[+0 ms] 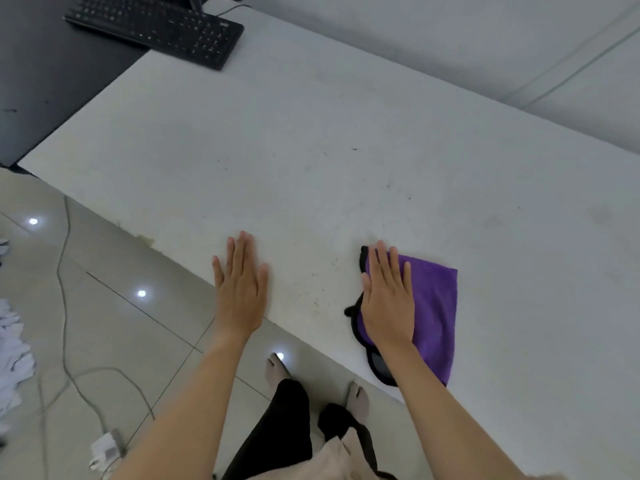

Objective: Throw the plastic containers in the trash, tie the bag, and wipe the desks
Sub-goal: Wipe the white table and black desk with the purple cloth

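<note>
A white desk [311, 150] fills most of the view, with faint dark specks and smudges on its surface. A purple cloth with a black edge [433, 306] lies folded near the desk's front edge. My right hand [388, 296] presses flat on the cloth's left part, fingers straight. My left hand [239, 289] rests flat and bare on the desk to the left of the cloth, fingers together. No plastic containers or trash bag are in view.
A black keyboard [156, 29] sits at the far left corner, partly on a dark desk [45, 81]. Grey cables [65, 306] and a white power strip [105, 448] lie on the tiled floor. White crumpled material [10, 351] is at the left edge.
</note>
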